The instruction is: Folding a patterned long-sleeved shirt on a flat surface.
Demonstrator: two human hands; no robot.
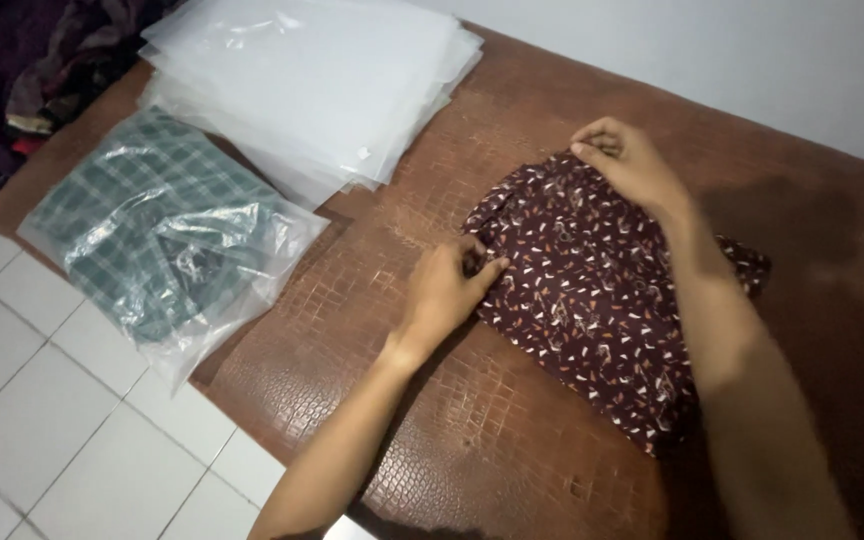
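Your left hand (449, 285) pinches the near-left edge of the folded maroon patterned shirt (592, 290), fingers closed on the cloth. Your right hand (624, 160) grips its far corner at twelve o'clock. The shirt lies flat on the brown mat (472, 440). At nine o'clock sits a bagged green plaid shirt (162, 235); clear plastic bags (322, 80) are stacked at eleven.

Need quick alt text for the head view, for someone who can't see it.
Both hands, left hand and right hand, pinch the edges of a folded maroon patterned shirt on a brown mat. To its left lie a bagged plaid shirt and clear plastic bags.
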